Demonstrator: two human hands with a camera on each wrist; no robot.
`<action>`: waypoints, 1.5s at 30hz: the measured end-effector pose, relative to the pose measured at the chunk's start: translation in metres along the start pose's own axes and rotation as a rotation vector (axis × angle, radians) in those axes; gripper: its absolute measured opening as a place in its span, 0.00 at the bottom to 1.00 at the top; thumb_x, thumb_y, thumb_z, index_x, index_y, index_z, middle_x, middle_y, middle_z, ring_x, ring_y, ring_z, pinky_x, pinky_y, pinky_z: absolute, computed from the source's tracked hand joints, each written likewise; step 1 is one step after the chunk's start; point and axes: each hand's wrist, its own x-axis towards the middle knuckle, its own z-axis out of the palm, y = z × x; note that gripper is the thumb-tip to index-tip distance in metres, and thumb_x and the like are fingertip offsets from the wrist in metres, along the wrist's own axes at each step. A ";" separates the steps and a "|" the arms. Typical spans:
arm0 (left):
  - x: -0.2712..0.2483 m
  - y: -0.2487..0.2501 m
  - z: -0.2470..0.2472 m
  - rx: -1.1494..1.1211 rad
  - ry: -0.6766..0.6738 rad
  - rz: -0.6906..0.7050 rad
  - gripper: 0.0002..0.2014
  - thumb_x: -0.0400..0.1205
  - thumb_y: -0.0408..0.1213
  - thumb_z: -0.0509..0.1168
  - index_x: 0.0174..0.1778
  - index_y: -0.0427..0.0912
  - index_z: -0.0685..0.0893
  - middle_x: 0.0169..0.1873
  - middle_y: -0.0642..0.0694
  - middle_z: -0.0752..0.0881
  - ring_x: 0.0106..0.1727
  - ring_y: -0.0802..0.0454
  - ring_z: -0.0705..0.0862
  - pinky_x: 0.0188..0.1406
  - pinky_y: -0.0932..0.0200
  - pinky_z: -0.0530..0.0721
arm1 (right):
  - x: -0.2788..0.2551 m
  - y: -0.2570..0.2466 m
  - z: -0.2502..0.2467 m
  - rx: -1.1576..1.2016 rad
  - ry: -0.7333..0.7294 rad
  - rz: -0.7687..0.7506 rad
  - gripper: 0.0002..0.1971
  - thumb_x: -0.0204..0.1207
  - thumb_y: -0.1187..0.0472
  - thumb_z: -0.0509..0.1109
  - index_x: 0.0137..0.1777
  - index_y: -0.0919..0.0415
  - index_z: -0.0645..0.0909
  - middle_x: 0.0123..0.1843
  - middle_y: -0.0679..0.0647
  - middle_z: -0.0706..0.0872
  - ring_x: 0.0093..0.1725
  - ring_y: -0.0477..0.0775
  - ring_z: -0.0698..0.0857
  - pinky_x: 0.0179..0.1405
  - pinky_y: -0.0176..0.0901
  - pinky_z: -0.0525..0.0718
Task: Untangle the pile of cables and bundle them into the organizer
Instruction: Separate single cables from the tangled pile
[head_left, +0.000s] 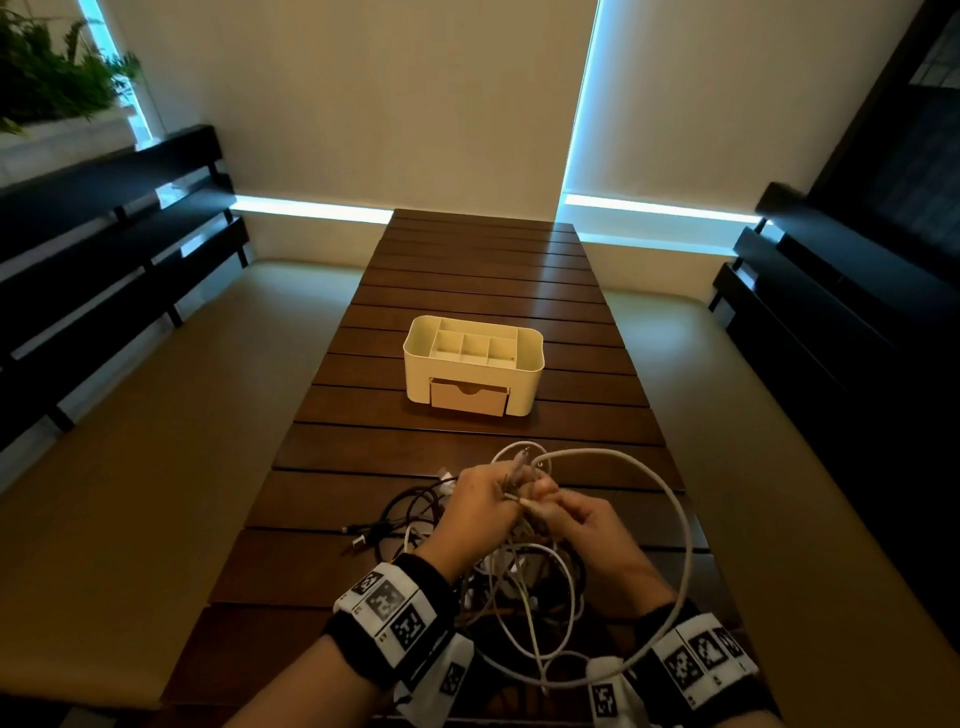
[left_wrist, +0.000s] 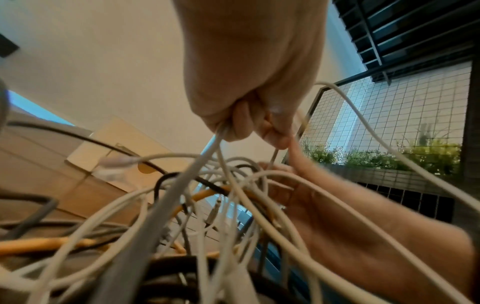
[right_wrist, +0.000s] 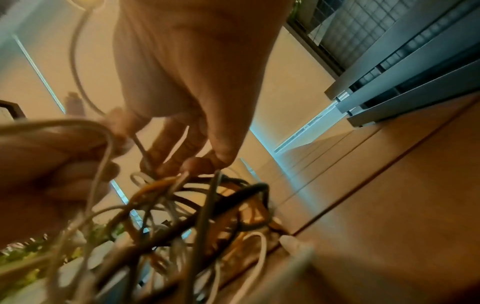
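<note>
Several cables in one tangled pile (head_left: 498, 566) on the near end of the worktop (head_left: 467, 441): mostly thin white leads, with black, grey and orange-yellow ones knotted among them. One long white cable (head_left: 670, 499) arcs out in a wide loop to my right and back towards my wrists. Black plug ends (head_left: 363, 535) stick out at the pile's left edge.

My left hand (head_left: 478, 506), raised over the pile: fingers curled, grip closed round a few white strands (left_wrist: 218, 142).

My right hand (head_left: 587, 519), just beside the left: fingertips pinching a thin white lead (right_wrist: 141, 147) between the two hands.

Cream organizer (head_left: 415, 358), farther along the worktop, well apart from the pile: open compartments on top, a small drawer (head_left: 467, 397) in front.
</note>
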 end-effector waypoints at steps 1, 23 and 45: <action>0.000 0.003 0.000 -0.024 0.004 -0.008 0.15 0.79 0.35 0.69 0.30 0.59 0.87 0.37 0.58 0.88 0.53 0.58 0.86 0.57 0.58 0.83 | 0.003 0.007 -0.002 -0.114 0.014 -0.040 0.06 0.76 0.58 0.69 0.43 0.52 0.88 0.45 0.57 0.88 0.47 0.55 0.86 0.51 0.54 0.83; 0.013 0.025 -0.003 -0.099 0.012 -0.018 0.29 0.76 0.34 0.71 0.73 0.54 0.73 0.42 0.52 0.88 0.50 0.57 0.85 0.46 0.73 0.82 | 0.016 0.016 -0.004 -0.492 0.235 -0.074 0.07 0.78 0.57 0.67 0.40 0.57 0.83 0.42 0.50 0.84 0.45 0.52 0.82 0.47 0.56 0.81; 0.008 -0.036 0.013 0.484 -0.172 -0.274 0.12 0.73 0.51 0.73 0.45 0.48 0.91 0.49 0.46 0.90 0.44 0.54 0.86 0.47 0.53 0.86 | 0.002 -0.001 0.012 0.029 0.352 -0.259 0.06 0.82 0.60 0.58 0.48 0.61 0.74 0.38 0.58 0.84 0.34 0.53 0.84 0.35 0.47 0.85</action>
